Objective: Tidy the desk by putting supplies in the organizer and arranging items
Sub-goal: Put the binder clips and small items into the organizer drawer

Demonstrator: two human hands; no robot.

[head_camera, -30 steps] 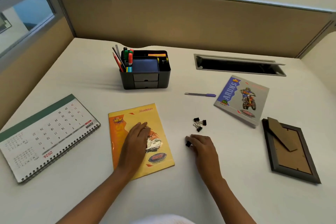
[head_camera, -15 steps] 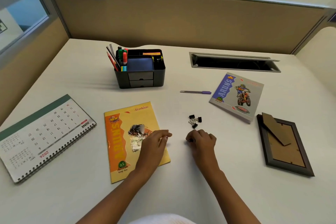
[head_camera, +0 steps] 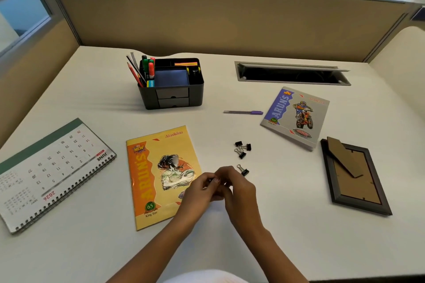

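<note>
My left hand [head_camera: 200, 190] and my right hand [head_camera: 239, 190] meet fingertip to fingertip just above the desk, right of the yellow notebook [head_camera: 156, 174]. Their curled fingers pinch a small dark binder clip [head_camera: 211, 180], mostly hidden. Another black binder clip [head_camera: 243, 170] lies on the desk beside my right hand. Three more clips [head_camera: 242, 148] lie in a cluster farther back. The black organizer [head_camera: 195, 94] stands at the back with pens and pencils in its left compartment. A purple pen [head_camera: 243, 112] lies to its right.
A desk calendar [head_camera: 53, 172] lies flat at the left. A grey notebook with a motorbike cover [head_camera: 296, 117] and a face-down picture frame [head_camera: 354, 177] lie at the right. A cable slot [head_camera: 292, 73] opens in the desk at the back. Partition walls [head_camera: 230, 18] enclose the desk.
My left hand left the yellow notebook and moved right to meet my right hand. My right hand lifted a clip off the desk, and both hands now hold it.
</note>
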